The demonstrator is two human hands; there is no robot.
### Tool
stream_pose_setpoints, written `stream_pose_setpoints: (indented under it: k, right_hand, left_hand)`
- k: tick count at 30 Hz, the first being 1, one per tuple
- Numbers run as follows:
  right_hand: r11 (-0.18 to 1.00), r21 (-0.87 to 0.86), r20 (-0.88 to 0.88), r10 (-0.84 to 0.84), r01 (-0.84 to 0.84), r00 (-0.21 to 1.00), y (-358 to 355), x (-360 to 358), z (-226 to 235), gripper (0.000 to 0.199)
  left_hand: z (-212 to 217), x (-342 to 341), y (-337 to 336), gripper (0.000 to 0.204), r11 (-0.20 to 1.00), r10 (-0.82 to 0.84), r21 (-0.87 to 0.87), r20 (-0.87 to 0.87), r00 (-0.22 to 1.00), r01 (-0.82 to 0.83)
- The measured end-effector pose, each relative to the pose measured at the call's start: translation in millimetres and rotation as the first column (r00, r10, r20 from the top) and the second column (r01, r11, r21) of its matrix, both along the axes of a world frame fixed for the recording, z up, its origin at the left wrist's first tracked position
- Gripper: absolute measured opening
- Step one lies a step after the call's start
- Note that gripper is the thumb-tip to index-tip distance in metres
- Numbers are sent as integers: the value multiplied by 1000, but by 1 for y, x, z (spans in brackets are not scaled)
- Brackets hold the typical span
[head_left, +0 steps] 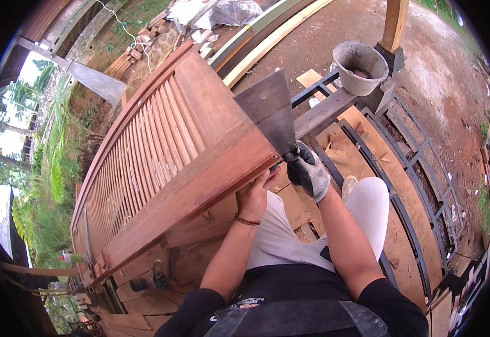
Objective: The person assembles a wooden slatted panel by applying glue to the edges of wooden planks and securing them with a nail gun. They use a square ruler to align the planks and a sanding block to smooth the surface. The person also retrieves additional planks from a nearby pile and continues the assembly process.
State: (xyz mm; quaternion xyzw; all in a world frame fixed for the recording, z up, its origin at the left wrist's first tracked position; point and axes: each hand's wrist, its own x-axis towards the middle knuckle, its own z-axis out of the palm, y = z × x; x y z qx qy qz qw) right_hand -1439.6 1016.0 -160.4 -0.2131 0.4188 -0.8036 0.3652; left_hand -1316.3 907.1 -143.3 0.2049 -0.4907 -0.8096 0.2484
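Gloved right hand (308, 170) gripping broad grey metal blade (267, 105); bare left hand (253, 196) at red-brown louvred wooden panel (200, 174), grip unclear. If panel slips, I judge blade could nick left hand.

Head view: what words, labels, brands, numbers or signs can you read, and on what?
Black shirt: small pale chest lettering; I won't copy its wording.
Metal blade: no readable marking.
Louvred wooden panel: none readable.
Grey bucket: none readable.

Daylit bare earth (447, 73) extends on both sides of the wooden post (395, 25); green foliage (58, 168) stands far left of it.
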Motion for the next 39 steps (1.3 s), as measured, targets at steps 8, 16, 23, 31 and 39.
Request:
stream_pose_setpoints:
  k: [8, 16, 23, 31, 39]
  right_hand:
    - [993, -74, 287, -66, 91, 956, -15, -18, -22, 12]
    - [997, -59, 175, -32, 43, 984, -55, -29, 5, 13]
    - [999, -4, -259, -46, 47, 965, -60, -32, 1, 21]
    - [999, -13, 114, 44, -43, 992, -49, -29, -5, 41]
    - [993, -16, -12, 113, -113, 994, -43, -37, -15, 36]
  left_hand:
    - [-40, -26, -18, 19, 998, -36, 45, -33, 999, 38]
    - [-72, -23, -62, 47, 994, 63, 108, -290, 955, -32]
    - [-103, -5, -73, 50, 991, 24, 131, -418, 908, 34]
    - [-132, -1, -63, 57, 882, 34, 326, -762, 647, 339]
    - [-127, 0, -60, 59, 968, 8, 217, -537, 843, 129]
